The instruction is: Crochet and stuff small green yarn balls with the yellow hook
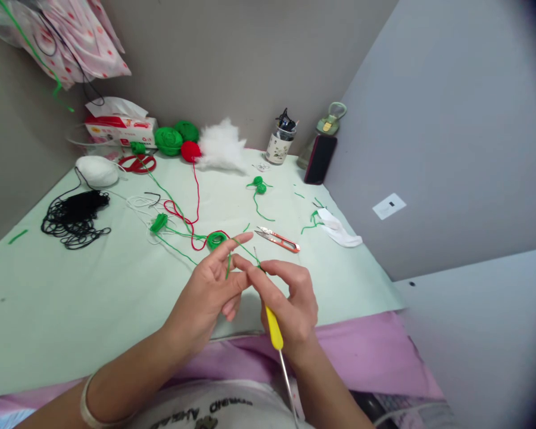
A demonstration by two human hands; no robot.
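Note:
My right hand is closed around a crochet hook with a yellow handle. Its metal shaft runs down toward my lap, and the thin tip rises above my fingers. Green yarn stretches from the raised index finger of my left hand to the hook. The left thumb and middle finger pinch close to my right fingertips; any small piece of work between them is mostly hidden. Just beyond the left hand lies a loose coil of green yarn. Orange-handled thread snips rest on the table past the right hand.
Farther back are a red yarn ball, green yarn balls, white stuffing, a tissue box and red scissors. Black yarn lies left. A pen cup, phone and bottle stand at the back right.

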